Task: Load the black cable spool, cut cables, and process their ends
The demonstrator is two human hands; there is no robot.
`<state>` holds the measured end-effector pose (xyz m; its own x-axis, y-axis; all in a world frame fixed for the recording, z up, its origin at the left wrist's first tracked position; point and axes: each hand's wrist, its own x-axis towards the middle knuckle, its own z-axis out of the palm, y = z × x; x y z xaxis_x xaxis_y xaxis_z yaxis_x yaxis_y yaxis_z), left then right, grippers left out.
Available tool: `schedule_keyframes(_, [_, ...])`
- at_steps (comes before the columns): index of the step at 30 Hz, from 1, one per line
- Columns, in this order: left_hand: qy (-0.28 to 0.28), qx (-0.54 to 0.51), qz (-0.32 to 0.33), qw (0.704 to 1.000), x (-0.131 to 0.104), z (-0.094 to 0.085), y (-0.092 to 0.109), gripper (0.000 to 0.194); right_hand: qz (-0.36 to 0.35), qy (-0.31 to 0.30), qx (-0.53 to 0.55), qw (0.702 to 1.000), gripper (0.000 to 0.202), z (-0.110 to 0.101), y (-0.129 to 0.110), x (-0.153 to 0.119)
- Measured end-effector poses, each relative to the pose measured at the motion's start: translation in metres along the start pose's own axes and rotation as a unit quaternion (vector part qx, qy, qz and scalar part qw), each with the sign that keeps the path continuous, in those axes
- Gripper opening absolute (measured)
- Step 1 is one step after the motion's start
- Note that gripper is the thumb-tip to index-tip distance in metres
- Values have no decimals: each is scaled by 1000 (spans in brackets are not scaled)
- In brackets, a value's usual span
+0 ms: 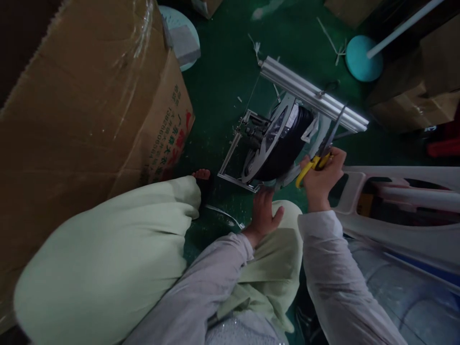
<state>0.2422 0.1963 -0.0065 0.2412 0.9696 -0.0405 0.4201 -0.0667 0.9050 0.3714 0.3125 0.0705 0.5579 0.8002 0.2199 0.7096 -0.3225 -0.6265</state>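
Observation:
A reel wound with black material (287, 148) sits tilted within a metal frame (312, 93) on the green floor. In my right hand (323, 179) is a pair of scissors (330, 136) with yellow handles, its blades pointing up and away over the frame's near rail. The blades look nearly closed. My left hand (264, 213) is at the near edge of the frame and reel, fingers extended and thumb apart, with nothing gripped. Its fingertips are partly hidden in the dark by the reel's rim.
A large cardboard box (143, 110) stands at the left. Behind it is a round stool top (183, 40). A turquoise round base (364, 57) with a white pole is at the back right, beside cardboard boxes (413, 103). White plastic furniture (395, 230) lies right of my arm.

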Motion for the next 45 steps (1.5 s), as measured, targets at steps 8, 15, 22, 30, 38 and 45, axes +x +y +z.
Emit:
schedule_keyframes(8, [-17,-22,-15,999,10,-5,34,75,21,-81,-33,996,51,-20,14,-21])
schedule_keyframes(15, [-26,-64,72,995,30,-14,47,76,31,-119,-48,991,41,-16,19,-37])
schedule_keyframes(22, [-2,-50,1,999,24,-3,9,60,25,-80,-30,996,38,-13,9,-18])
schedule_keyframes(30, [-41,34,-60,997,1,4,-10,64,10,-46,-47,998,37,-14,-3,-1])
schedule_keyframes(38, [-73,-2,-68,995,4,0,12,81,9,-51,-38,998,47,-20,-3,-1])
schedule_keyframes(45, [5,-77,-72,994,13,0,15,51,38,-113,-49,992,43,-19,1,-21])
